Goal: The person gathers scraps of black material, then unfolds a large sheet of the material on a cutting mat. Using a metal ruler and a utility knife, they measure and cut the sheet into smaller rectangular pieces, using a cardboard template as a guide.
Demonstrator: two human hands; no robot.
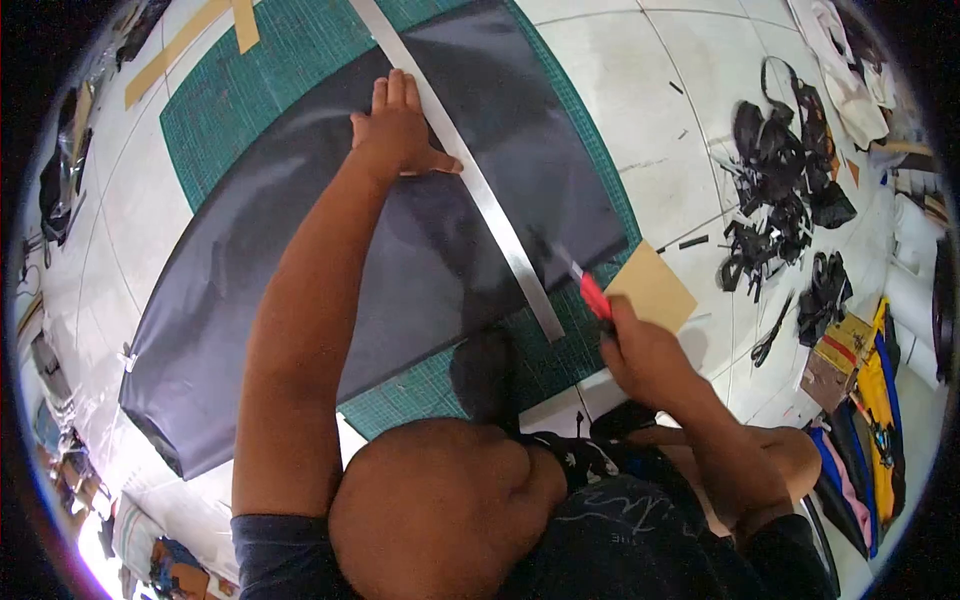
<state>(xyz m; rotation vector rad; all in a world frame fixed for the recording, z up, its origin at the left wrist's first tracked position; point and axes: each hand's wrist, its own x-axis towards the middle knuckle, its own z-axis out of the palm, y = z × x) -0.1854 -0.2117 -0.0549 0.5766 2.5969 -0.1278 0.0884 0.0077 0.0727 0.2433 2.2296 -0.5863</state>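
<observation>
A green cutting mat (260, 90) lies on the tiled floor (620, 60), with a large black sheet (300, 260) spread across it. A long metal ruler (500, 230) runs diagonally over the sheet. The left hand (400, 135) lies flat, grip open, pressing on the ruler and the sheet. The right hand (640, 350) has its grip closed round a red-handled cutter (592, 293) beside the ruler's lower end. The cutter's blurred blade seems to touch the sheet.

Cutting mat (250, 90) on floor (620, 80); sheet (300, 260) on mat, overhanging its left edge. Ruler (500, 230) across sheet, far to near. Left hand (400, 130) on sheet, touching ruler's left side; cutter (592, 292) in right hand (645, 350), at ruler's right side. Cardboard (655, 285) right of mat, strap pile (780, 170) beyond.
</observation>
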